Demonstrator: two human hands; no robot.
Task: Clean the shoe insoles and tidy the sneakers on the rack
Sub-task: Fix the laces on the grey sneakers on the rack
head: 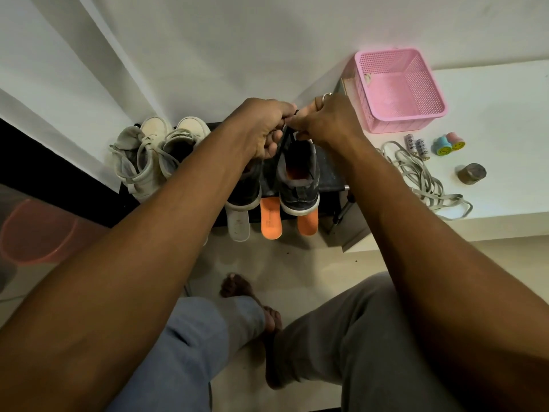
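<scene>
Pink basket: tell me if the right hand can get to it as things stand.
Probably yes: the pink basket sits on the ledge beside the right hand, nothing between, but that hand pinches a black lace.

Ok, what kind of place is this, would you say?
Likely a home entryway or room corner: a low black shoe rack holding sneakers against a white wall, with a pink basket on a white ledge beside it.
</scene>
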